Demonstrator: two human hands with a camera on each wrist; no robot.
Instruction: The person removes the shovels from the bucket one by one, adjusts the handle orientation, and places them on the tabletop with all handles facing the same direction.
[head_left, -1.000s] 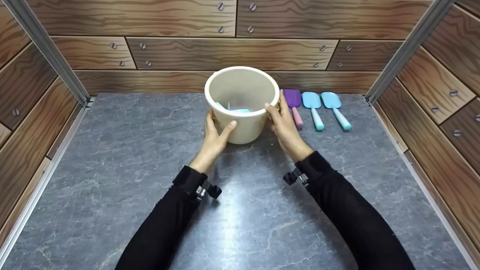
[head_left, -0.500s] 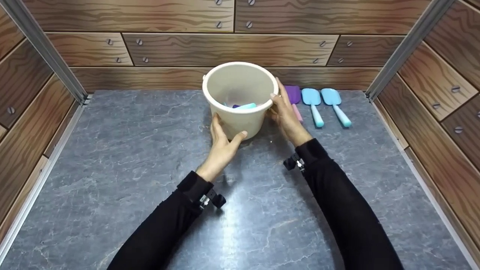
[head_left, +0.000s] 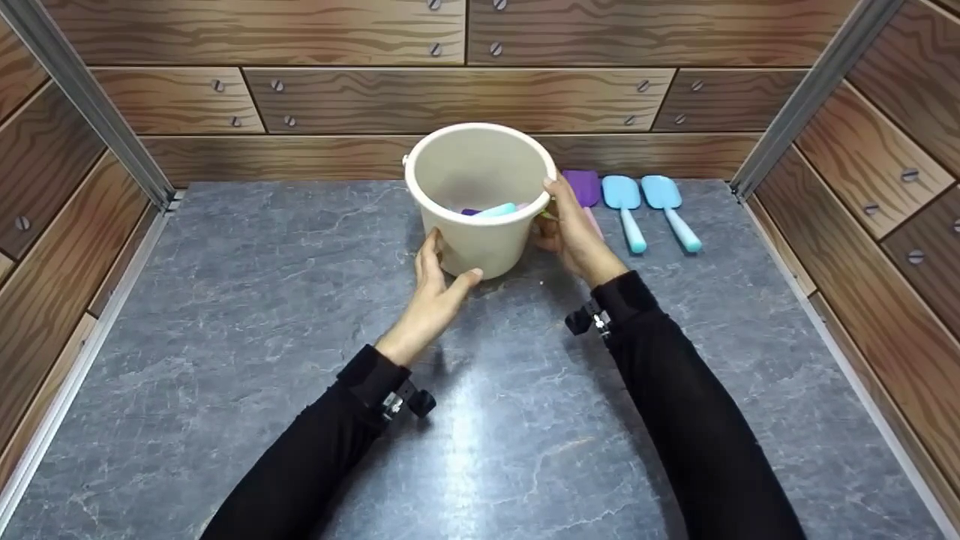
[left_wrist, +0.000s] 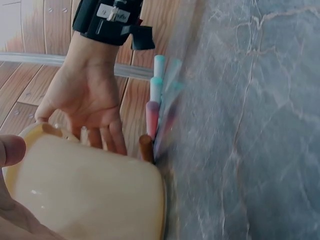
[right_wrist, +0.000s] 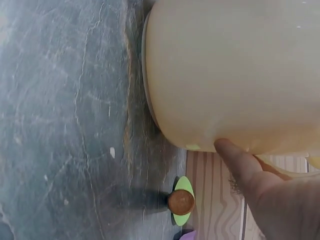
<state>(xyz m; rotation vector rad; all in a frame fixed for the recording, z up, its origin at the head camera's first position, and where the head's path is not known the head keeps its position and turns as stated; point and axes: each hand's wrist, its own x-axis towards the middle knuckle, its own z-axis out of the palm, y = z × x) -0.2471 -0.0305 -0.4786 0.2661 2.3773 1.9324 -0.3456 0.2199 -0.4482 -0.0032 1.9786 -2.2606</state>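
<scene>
A cream bucket (head_left: 480,244) stands upright on the grey marbled surface, filling much of both wrist views. Inside it lie a turquoise piece (head_left: 496,211), a dark purple one and a bit of pink, mostly hidden by the rim. My left hand (head_left: 429,304) holds the bucket low, with fingers on its left side and thumb in front. At the right, my right hand (head_left: 577,236) grips the rim with its thumb on top; its other fingers are partly hidden. Close beside that hand lies a green shovel with a brown handle (right_wrist: 181,202), almost hidden in the head view.
Right of the bucket, a purple shovel (head_left: 583,187) with a pink handle and two light-blue shovels (head_left: 621,192) (head_left: 661,193) lie in a row near the back wall (head_left: 457,101). Wood-patterned panels and metal posts enclose the surface (head_left: 262,300) on three sides.
The bucket has turned, bringing a small lug into view at its left rim. Its contents look shifted. My left hand has slid lower on its side, and my right thumb has moved along the rim.
</scene>
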